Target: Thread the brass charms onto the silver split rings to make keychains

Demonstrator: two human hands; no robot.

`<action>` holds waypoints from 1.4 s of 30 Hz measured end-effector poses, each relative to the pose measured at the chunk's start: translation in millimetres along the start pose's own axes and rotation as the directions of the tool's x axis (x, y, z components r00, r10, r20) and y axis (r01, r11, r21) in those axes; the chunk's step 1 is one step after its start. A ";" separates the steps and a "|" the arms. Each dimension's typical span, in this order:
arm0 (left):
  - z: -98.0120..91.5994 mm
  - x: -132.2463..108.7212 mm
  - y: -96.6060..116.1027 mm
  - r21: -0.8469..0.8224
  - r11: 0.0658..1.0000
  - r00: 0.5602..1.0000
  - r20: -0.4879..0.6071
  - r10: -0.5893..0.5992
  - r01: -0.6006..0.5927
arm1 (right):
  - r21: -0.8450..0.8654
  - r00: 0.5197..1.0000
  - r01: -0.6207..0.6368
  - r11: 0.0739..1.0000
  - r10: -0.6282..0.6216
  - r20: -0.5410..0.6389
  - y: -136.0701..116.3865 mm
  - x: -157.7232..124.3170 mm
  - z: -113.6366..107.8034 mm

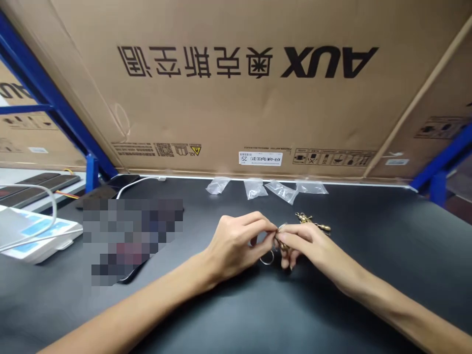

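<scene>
A small brass-coloured piece (283, 245) is between the two hands, over the dark table (383, 231), with a thin metal ring (273, 256) showing just below the fingertips. The left hand (238, 239) has thumb and forefinger pinched, it seems on the ring; the right hand (309, 241) is grasping the brass-coloured piece, its fingers curled around it. I judge the handling of this piece to be in the middle — whether ring and piece are joined, the fingers hide. Just beyond the right hand lie other brass-coloured pieces (304, 219), out of the grasp; if they are finished or waiting, I cannot tell, and the hand covers part of them. Farther out, four clear plastic bags (255, 188) lie near the carton (236, 108); their contents are hard to make out. At left, a blurred patch conceals most of a dark object (129, 276).
</scene>
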State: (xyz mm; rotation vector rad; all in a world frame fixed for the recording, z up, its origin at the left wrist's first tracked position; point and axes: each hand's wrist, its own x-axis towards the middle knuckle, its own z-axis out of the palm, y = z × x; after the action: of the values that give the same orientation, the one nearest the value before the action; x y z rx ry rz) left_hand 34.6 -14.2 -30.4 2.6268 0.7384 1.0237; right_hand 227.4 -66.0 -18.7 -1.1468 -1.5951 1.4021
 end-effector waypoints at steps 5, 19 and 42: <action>-6.4 4.8 -11.7 0.129 0.990 0.998 0.027 0.055 -0.058 | 0.264 0.992 -0.119 0.957 0.104 0.070 -7.2 -4.7 -5.0; -1.4 7.2 22.2 -0.454 0.742 0.865 0.161 -0.476 0.493 | -0.406 0.985 0.068 0.911 -0.126 -0.116 -3.8 -4.7 1.3; -23.1 9.5 -10.9 0.143 0.952 0.940 0.252 0.231 -0.272 | 0.150 0.977 -0.175 0.973 0.153 0.146 -22.9 -11.1 -13.1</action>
State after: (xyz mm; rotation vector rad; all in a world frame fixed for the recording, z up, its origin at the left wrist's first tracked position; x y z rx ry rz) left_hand 20.8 0.6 -12.3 2.9885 0.4649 0.7149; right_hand 239.7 -72.2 6.4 -1.1287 -1.4715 1.7163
